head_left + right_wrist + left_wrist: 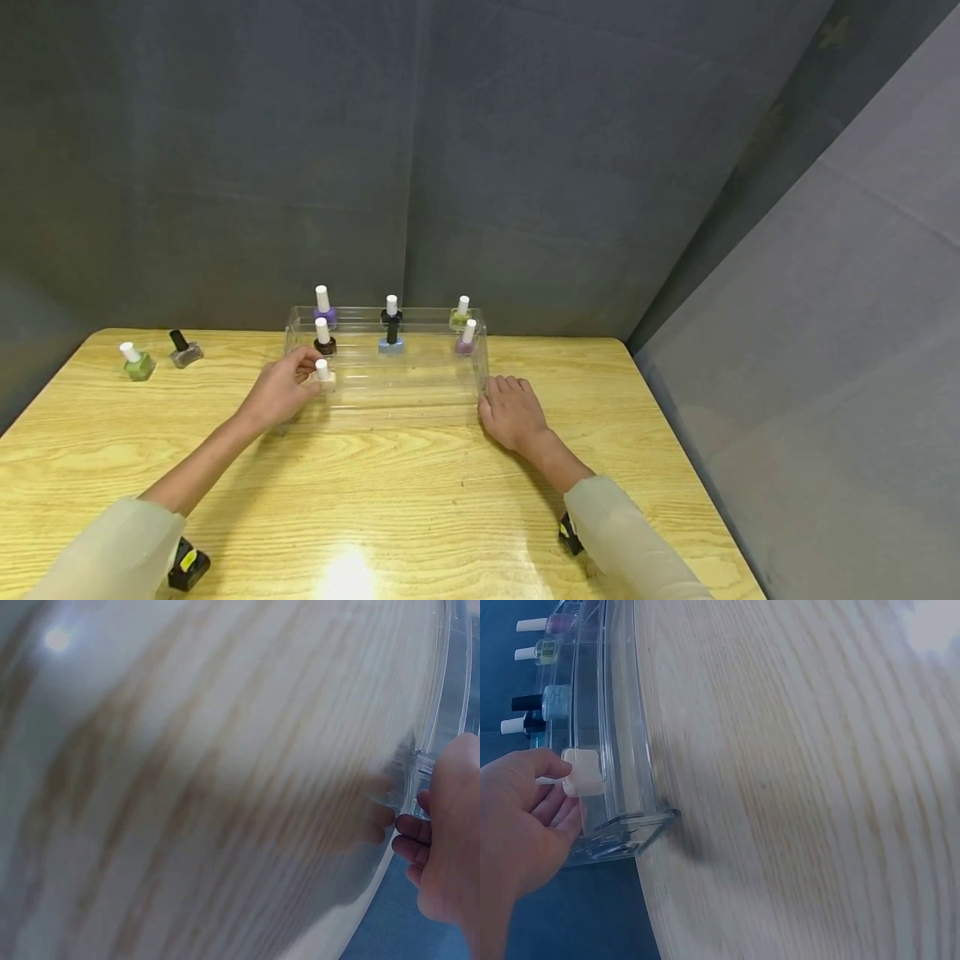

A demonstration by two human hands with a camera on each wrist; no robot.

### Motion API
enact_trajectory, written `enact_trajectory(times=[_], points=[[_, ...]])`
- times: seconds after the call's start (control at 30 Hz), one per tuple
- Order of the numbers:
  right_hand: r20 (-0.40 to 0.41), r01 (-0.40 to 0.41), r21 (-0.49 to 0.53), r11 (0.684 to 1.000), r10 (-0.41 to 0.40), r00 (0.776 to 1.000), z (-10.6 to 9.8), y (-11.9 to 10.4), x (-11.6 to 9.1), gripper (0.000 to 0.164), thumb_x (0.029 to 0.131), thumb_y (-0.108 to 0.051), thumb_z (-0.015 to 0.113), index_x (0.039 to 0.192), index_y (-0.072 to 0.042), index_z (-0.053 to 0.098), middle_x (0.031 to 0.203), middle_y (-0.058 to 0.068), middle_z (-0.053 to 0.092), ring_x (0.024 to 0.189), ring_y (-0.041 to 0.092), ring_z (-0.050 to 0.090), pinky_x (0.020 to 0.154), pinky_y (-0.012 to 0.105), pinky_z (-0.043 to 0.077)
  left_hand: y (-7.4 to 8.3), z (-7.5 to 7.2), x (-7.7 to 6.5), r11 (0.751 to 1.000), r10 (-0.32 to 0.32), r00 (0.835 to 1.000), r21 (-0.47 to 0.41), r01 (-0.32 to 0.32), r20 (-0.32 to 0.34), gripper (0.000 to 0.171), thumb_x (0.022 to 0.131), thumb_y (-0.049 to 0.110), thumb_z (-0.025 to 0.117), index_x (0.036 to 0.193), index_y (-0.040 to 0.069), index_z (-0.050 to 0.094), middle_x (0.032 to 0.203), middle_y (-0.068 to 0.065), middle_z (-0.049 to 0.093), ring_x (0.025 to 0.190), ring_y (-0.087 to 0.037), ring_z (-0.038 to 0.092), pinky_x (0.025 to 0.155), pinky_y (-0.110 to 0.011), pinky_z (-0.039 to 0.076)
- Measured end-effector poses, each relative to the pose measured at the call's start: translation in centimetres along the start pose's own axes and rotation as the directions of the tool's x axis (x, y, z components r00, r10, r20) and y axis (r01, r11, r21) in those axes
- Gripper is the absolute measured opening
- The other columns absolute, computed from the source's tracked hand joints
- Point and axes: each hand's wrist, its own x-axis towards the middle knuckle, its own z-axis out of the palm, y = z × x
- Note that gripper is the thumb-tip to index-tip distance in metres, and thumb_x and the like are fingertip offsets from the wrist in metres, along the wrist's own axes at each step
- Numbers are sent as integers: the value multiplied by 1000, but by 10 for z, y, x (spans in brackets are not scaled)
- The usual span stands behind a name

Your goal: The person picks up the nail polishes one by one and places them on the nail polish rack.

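Note:
A clear tiered display rack (405, 408) stands on the table with nail polish bottles on its steps. My left hand (281, 390) pinches a cream nail polish bottle (324, 382) with a white cap at the rack's left front step. In the left wrist view, the thumb lies against the cream bottle (585, 772), and the other fingers curl beneath. At the rack's right front corner, my right hand (513, 412) holds the edge. The right wrist view shows bent fingers (412, 829) by the clear corner; the thumb's contact is partly hidden.
Behind stand purple (325, 315), black (391, 317) and yellow-green (460, 318) bottles; dark brown (325, 344), blue (391, 345) and mauve (465, 343) ones stand one step lower. Green (138, 367) and grey (187, 355) bottles are on the table's left. A dark curtain (450, 167) hangs behind.

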Motion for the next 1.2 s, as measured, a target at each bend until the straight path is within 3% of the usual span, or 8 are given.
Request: enact_trajectory(times=[0.17,0.33,0.5,0.67,0.77,0.93,1.1,1.2], points=[[12,-10,0,1000,10,1000,0,0,0,42,97,-38,18,104,-10,48,100,5,52,102,25,46,91,42,30,-5,-10,-6,996,46,996,-73,-52,-80,33,86,2,57,117,-3,47,110,-20,54,104,-34,52,90,-42,42],[22,-19,-4,1000,19,1000,2,1,1,46,98,-39,19,115,-9,49,109,6,52,107,26,45,93,43,29,-22,-29,-18,987,82,974,-118,-108,-211,36,89,4,54,122,-3,42,110,-17,52,102,-29,51,87,-27,43],[36,-22,-6,1000,22,999,2,2,0,53,97,-40,14,123,-7,47,116,7,52,111,26,44,96,42,27,-42,-50,-32,988,-18,963,-153,-25,-270,40,92,12,54,126,0,36,116,-15,48,104,-26,48,80,-9,39],[57,-28,4,1000,28,998,1,2,-1,53,98,-40,17,129,-7,44,121,8,51,115,26,42,98,43,26,-64,-69,-41,988,-86,935,-152,35,-344,43,91,12,55,126,-4,35,115,-14,47,100,-16,49,75,-6,39],[72,-33,13,999,32,997,1,1,-1,54,98,-40,17,133,-6,41,125,8,49,118,26,41,99,43,24,-73,-78,-44,987,-129,923,-137,84,-362,48,91,16,55,128,-6,32,115,-10,46,102,-17,48,74,-6,38],[79,-27,14,1000,26,997,1,1,-1,57,98,-41,15,135,-5,39,127,8,48,119,26,40,100,44,23,-85,-88,-44,978,-208,901,-110,180,-380,56,91,22,55,133,-4,28,122,-14,42,111,-31,45,77,-12,41],[66,-21,4,1000,21,998,2,1,1,51,98,-40,19,127,-6,44,118,7,51,113,26,42,98,43,25,-97,-92,-42,970,-242,872,-98,221,-425,59,90,18,54,135,-6,26,131,-25,35,118,-45,37,94,-39,38],[61,-19,-2,1000,19,998,3,0,1,49,98,-39,21,125,-6,45,116,7,51,112,26,43,97,43,25,-104,-95,-42,968,-250,870,-110,225,-425,61,90,17,54,137,-6,23,133,-28,32,120,-47,35,97,-47,34]])
